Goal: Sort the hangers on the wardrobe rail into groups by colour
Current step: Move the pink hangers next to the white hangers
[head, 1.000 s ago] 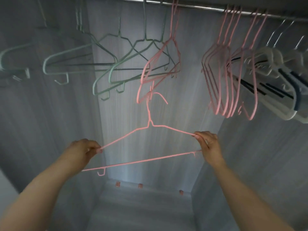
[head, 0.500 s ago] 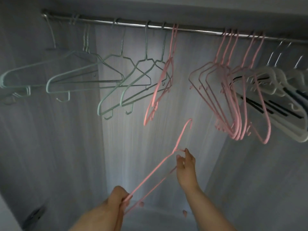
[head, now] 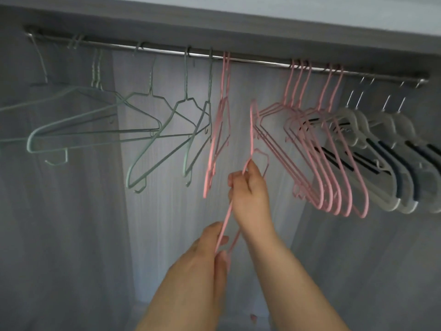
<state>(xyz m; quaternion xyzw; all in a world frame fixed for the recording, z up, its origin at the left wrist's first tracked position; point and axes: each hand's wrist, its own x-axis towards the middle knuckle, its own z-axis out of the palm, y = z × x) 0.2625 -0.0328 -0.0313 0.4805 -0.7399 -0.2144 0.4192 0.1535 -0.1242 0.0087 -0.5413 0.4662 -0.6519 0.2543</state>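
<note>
I hold one pink wire hanger edge-on below the metal rail, its hook pointing up into the gap between pink hangers. My right hand grips it near the neck and my left hand pinches its lower end. Several green hangers hang on the rail's left part. Two pink hangers hang next to them at the middle. A bunch of several pink hangers hangs right of the gap. White and dark padded hangers fill the far right.
The grey wardrobe walls close in on the left, back and right. The top panel sits just above the rail. A stretch of bare rail lies between the two pink hangers and the pink bunch.
The held pink hanger turned from flat to edge-on and rose toward the rail. My hands came close together, and my view tilted up.
</note>
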